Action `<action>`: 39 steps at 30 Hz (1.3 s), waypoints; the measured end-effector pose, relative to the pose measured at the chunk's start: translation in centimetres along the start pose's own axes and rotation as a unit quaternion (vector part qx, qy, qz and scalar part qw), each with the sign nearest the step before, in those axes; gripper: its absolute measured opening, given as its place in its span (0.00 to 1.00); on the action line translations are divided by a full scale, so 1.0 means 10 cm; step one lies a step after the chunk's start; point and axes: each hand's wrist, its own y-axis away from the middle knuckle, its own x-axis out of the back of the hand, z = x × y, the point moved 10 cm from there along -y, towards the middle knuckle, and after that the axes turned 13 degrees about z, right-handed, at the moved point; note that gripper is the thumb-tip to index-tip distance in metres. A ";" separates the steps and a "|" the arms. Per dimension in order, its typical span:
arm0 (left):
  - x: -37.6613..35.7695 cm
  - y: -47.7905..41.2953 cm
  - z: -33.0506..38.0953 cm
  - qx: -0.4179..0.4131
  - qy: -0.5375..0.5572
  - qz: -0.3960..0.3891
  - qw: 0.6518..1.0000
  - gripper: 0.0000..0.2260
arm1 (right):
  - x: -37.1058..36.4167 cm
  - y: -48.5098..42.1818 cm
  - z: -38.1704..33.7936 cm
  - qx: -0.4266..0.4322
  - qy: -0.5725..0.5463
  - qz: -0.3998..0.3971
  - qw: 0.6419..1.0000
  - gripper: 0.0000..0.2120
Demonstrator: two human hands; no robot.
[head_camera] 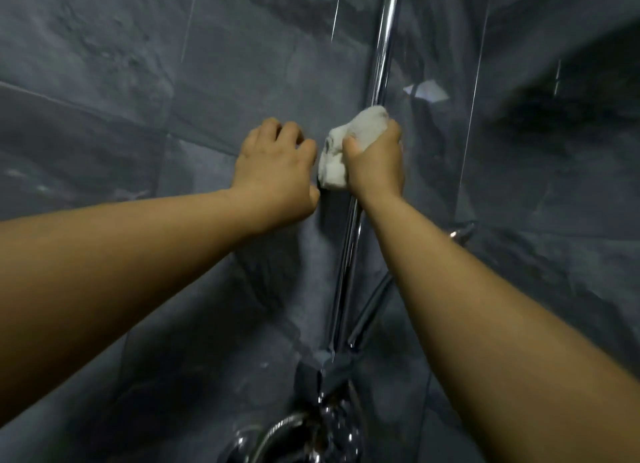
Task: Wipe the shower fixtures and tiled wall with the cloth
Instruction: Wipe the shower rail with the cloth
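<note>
Gripping the white cloth (341,150) around the chrome rail (382,46), right hand (375,164).

white cloth (341,150), mottled dark grey tiled wall (104,81), chrome rail (382,46)

one head-worn wide-angle view, close to the wall (104,81), facing forward and slightly down along the rail (382,64); cloth (337,157) near centre, arms (138,272) from both lower corners, tap (332,424) at bottom edge
</note>
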 end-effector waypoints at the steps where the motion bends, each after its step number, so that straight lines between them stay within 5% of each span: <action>1: 0.01 0.13 0.01 0.001 0.007 -0.003 1.000 0.24 | 0.01 0.25 0.14 -0.007 0.004 -0.007 1.000 0.27; 10: -0.26 0.86 0.14 -0.032 -0.011 -0.082 0.996 0.21 | 0.16 1.94 1.13 -0.094 0.041 -0.101 0.990 0.35; 29: -0.04 -0.27 -0.04 -0.031 -0.066 0.005 0.997 0.19 | -0.01 0.60 0.53 -0.065 -0.129 -0.015 0.989 0.35; 39: 0.17 -1.01 -0.27 0.045 -0.018 0.029 0.998 0.15 | -0.09 -0.37 -0.07 -0.004 -0.148 0.006 0.989 0.38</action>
